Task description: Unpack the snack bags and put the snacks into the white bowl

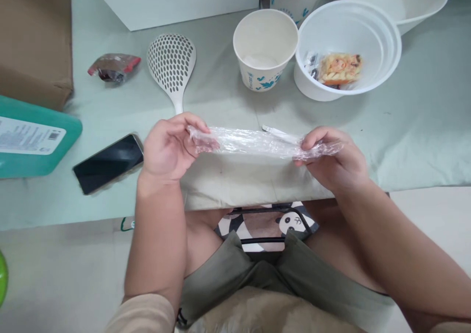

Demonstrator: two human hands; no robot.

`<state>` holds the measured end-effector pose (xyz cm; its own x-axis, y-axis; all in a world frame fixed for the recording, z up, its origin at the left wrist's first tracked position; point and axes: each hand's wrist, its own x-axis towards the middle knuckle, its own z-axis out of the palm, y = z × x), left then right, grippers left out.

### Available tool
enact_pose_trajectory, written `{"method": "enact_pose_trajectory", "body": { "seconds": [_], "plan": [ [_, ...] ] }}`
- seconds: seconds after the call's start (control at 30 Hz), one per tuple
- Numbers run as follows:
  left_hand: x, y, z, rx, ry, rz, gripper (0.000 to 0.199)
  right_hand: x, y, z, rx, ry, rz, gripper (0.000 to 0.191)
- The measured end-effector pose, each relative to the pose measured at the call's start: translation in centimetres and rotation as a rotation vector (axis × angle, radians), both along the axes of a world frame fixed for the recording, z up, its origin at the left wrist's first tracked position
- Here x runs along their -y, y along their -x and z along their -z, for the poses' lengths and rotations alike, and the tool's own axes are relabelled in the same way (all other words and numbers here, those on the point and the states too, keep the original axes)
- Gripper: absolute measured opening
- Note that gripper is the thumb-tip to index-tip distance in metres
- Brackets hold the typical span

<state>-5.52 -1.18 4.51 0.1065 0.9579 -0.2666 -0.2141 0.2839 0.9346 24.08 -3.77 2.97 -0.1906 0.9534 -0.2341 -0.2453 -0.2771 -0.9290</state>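
Two ends of a crinkled strip of clear plastic (243,140) are held, one by the left hand (167,146) and the other by the right hand (334,159). Both are closed to a narrow pinch, thumb against fingers, with only the film between. The plastic hangs roughly level over the near part of the table (423,127), in front of the person's lap, and a short tail of it sticks out past the right thumb. Beside that thumb lies a thin white strip (281,133) with a dark tip; whether it is part of the plastic or a separate thing, I cannot tell.

The step in hand looks like holding the film out lengthwise, bunched rather than opened flat. To my eye, any next move calls for light fingertips and a firm pinch at both ends, since such thin film clings, folds and tears easily.

Just beyond the left hand, the skimmer (172,61) lies with its handle running behind the fingers, and the phone (108,164) rests just beside the wrist. Farther back stand the paper cup (263,73) and, next to it, the white bowl (353,21) with a wrapped snack (340,68) inside. A small packet (115,67) with red ends lies left of the skimmer.
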Motion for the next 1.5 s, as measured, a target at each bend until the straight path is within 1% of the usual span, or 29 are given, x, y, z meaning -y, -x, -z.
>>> {"method": "enact_pose_trajectory", "body": {
  "seconds": [0.07,0.1,0.13,0.17,0.2,0.23,0.3,0.33,0.37,0.4,0.43,0.47,0.57,0.63,0.7,0.73,0.8,0.83,0.9,0.97,1.03,1.17,1.27,1.37,1.43,1.5],
  "plan": [
    [-0.1,-0.1,0.2,-0.047,-0.017,-0.026,0.043,0.1,-0.2,0.0,0.024,-0.027,-0.069,0.044],
    [0.0,-0.2,0.3,-0.103,-0.037,-0.062,0.044,0.1,-0.2,0.1,0.037,-0.046,-0.105,0.051],
    [0.0,-0.3,0.3,-0.165,-0.067,-0.1,0.039,0.2,-0.2,0.3,0.066,-0.067,-0.135,0.056],
    [0.1,-0.5,0.4,-0.218,-0.099,-0.131,0.033,0.3,-0.2,0.4,0.114,-0.081,-0.166,0.058],
    [0.1,-0.6,0.4,-0.255,-0.124,-0.152,0.028,0.4,-0.1,0.6,0.167,-0.079,-0.201,0.055],
    [0.2,-0.8,0.4,-0.268,-0.14,-0.165,0.026,0.5,-0.1,0.8,0.209,-0.059,-0.242,0.048],
    [0.2,-0.9,0.2,-0.236,-0.136,-0.172,0.031,0.7,0.0,1.0,0.226,0.025,-0.345,0.03],
    [0.2,-1.0,0.1,-0.206,-0.121,-0.172,0.034,0.7,0.0,1.0,0.201,0.073,-0.395,0.034],
    [0.3,-1.0,0.0,-0.174,-0.108,-0.169,0.037,0.8,0.0,1.0,0.167,0.107,-0.436,0.048],
    [0.3,-0.9,-0.2,-0.142,-0.095,-0.157,0.038,0.9,0.0,0.9,0.138,0.123,-0.464,0.061],
    [0.4,-0.9,-0.4,-0.111,-0.084,-0.13,0.038,0.9,-0.1,0.8,0.118,0.12,-0.482,0.067],
    [0.5,-0.8,-0.6,-0.083,-0.076,-0.095,0.037,0.9,-0.1,0.7,0.099,0.102,-0.487,0.066],
    [1.0,-1.1,-1.3,-0.039,-0.059,0.034,0.035,0.7,0.1,0.6,0.025,0.035,-0.444,0.048],
    [1.2,-1.7,-1.5,-0.058,-0.043,0.1,0.035,0.7,0.6,0.7,-0.033,0.035,-0.444,0.048],
    [1.3,-2.2,-1.3,-0.098,-0.046,0.154,0.035,0.8,1.5,0.7,-0.077,0.081,-0.542,0.056],
    [1.3,-2.4,-1.1,-0.117,-0.062,0.176,0.037,0.9,2.0,0.7,-0.081,0.114,-0.626,0.058],
    [1.1,-2.6,-0.7,-0.145,-0.1,0.19,0.041,1.2,2.9,0.7,-0.054,0.185,-0.806,0.054],
    [1.0,-2.6,-0.5,-0.152,-0.115,0.171,0.044,1.4,3.3,0.7,-0.035,0.216,-0.878,0.05],
    [0.8,-2.2,-0.2,-0.151,-0.124,0.09,0.046,1.7,3.8,0.7,0.003,0.26,-0.975,0.043],
    [0.6,-1.7,0.0,-0.14,-0.123,-0.003,0.047,1.9,3.9,0.7,0.029,0.278,-1.029,0.041],
    [0.5,-1.3,0.0,-0.146,-0.131,-0.067,0.047,2.0,3.7,0.7,0.052,0.281,-1.064,0.042],
    [0.3,-1.0,0.4,-0.191,-0.151,-0.128,0.049,1.8,3.4,0.6,0.031,0.247,-1.096,0.042],
    [0.1,-1.0,0.8,-0.256,-0.186,-0.156,0.051,1.7,3.3,0.4,-0.008,0.216,-1.111,0.038],
    [0.0,-0.9,1.2,-0.363,-0.251,-0.169,0.045,1.7,3.1,0.3,-0.029,0.226,-1.122,0.039],
    [0.0,-0.9,1.1,-0.391,-0.267,-0.217,0.042,1.8,2.9,0.2,-0.048,0.23,-1.107,0.041],
    [0.1,-1.0,0.9,-0.407,-0.25,-0.247,0.041,1.9,2.8,0.2,-0.071,0.217,-1.075,0.038]
  ]
}}
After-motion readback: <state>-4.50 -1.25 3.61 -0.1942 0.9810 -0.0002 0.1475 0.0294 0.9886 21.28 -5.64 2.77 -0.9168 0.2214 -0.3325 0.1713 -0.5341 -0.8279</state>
